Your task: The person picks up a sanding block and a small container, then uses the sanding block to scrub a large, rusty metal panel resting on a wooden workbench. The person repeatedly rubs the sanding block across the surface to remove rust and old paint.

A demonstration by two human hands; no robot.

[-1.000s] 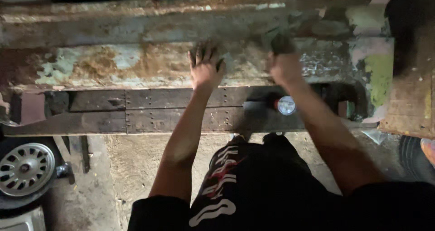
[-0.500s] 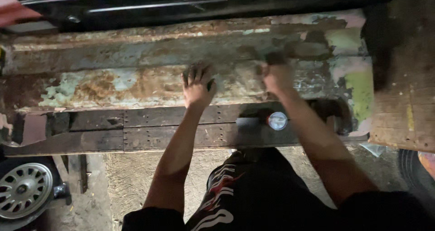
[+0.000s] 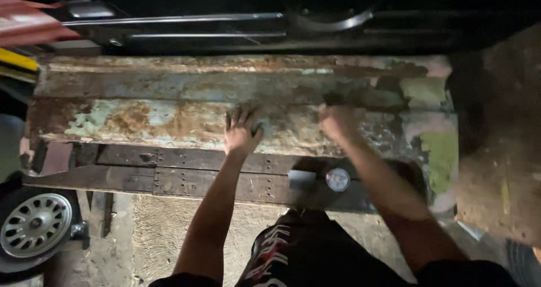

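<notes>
A long rusty metal panel (image 3: 169,115) with flaking pale blue paint lies crosswise in front of me. My left hand (image 3: 242,132) rests flat on its lower face, dirty fingers spread. My right hand (image 3: 336,122) is blurred by motion further right on the same face. It is closed around a small dark block (image 3: 333,98) pressed to the metal; what kind of tool this is cannot be made out.
A small round tin (image 3: 338,180) sits on a dark riveted beam (image 3: 186,174) below the panel. A car wheel (image 3: 35,225) stands at lower left. Dark vehicle bodywork with chrome strips (image 3: 186,28) runs above, and a rough wall (image 3: 501,168) is at the right.
The view has tilted up, so the panel sits lower in frame and more dark bodywork shows. Both hands stay on the panel; the right one has become blurred.
</notes>
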